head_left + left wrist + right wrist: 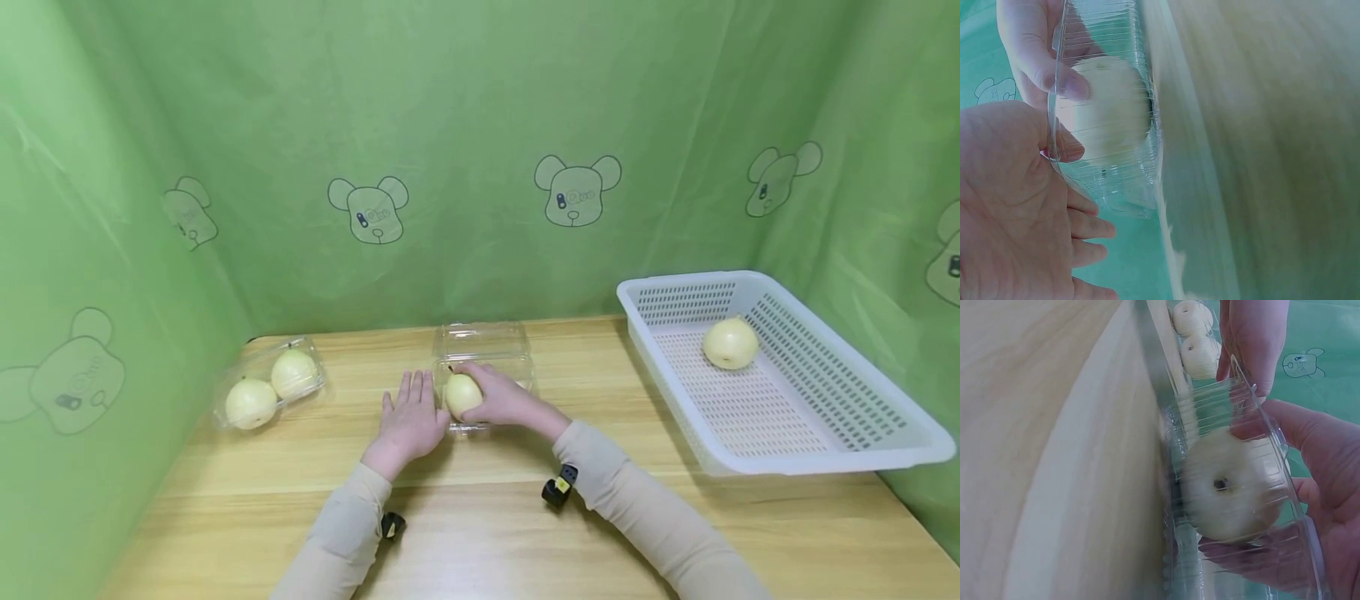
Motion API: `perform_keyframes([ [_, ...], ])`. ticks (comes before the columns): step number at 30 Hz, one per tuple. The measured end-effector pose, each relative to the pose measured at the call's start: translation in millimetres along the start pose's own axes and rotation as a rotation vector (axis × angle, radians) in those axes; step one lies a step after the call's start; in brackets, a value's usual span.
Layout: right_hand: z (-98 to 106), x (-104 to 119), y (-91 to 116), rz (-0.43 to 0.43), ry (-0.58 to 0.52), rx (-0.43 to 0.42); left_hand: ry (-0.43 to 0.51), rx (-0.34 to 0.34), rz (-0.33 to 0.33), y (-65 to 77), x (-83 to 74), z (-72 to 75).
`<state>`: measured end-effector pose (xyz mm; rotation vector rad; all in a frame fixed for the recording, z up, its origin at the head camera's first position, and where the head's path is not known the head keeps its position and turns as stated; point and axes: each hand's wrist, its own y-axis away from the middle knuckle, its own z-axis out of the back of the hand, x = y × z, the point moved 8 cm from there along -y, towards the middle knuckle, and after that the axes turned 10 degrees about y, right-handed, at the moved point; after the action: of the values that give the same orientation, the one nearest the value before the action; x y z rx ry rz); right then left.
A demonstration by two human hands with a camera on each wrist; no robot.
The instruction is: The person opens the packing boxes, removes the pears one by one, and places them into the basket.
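Note:
A pale yellow pear (463,397) sits in the left part of a clear plastic clamshell box (482,342), whose lid is folded back toward the green curtain. Fingers and thumb of my right hand (504,398) reach into the box and grip this pear. My left hand (411,421) lies with straight fingers along the box's left side, its thumb at the rim. Through the ribbed wall, the left wrist view shows the pear (1116,112) inside, near the bottom. In the right wrist view, the end of the pear (1232,487) with a dark dimple faces the camera.
On the left of the wooden table (480,533), another clear box holds two pears (251,403). A white perforated basket (757,425) at the right contains one pear (731,342). Green curtains (480,100) enclose the back and sides.

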<state>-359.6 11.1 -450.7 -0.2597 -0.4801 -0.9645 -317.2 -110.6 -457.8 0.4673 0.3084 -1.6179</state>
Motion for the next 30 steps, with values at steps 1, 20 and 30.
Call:
perform_keyframes([
  [1,1.0,0.0,0.9,0.0,-0.006,-0.005,0.0,0.0,0.0,0.0,-0.1,0.0],
  [20,12.9,0.2,6.1,0.035,-0.005,-0.065,-0.008,0.006,0.007,-0.1,-1.2,1.2],
  [30,28.1,-3.7,11.7,0.015,-0.004,-0.085,0.003,0.009,0.007,0.7,-0.9,0.5],
])
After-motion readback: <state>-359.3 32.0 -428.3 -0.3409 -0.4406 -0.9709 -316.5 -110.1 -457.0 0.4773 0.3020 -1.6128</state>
